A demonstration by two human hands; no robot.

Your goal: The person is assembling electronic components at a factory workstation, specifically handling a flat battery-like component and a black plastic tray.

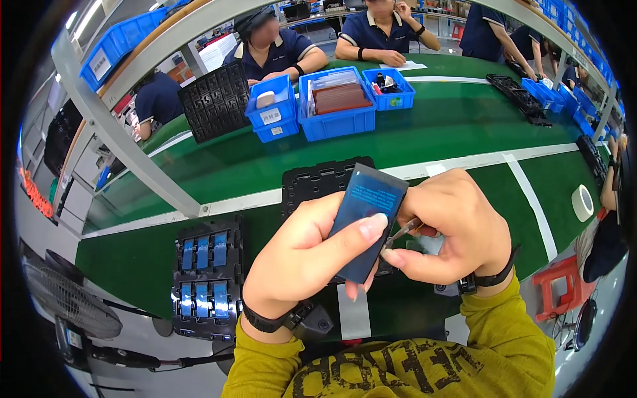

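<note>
Above the green tabletop [133,265], grips 1 dark phone-like device [365,196] in the closed left hand [312,255], tilted, face up and pressed under the thumb, probably to keep it steady with an edge exposed. Pinches 1 slim metal tool [403,230] between thumb and finger of the right hand [458,229], just beside that edge, likely for fine control; cannot tell whether touching. To the left, shows 6 blue-faced pieces [219,251] in 1 black tray [206,276], laid out as 2 rows of 3, apparently to stay apart and unscratched. Behind the hands, shows 1 more black tray, partly hidden [312,182]. Farther back, shows 1 upright black tray [212,99], perhaps stood so to save room, near blue bins [338,126] grouped in 3 places.
</note>
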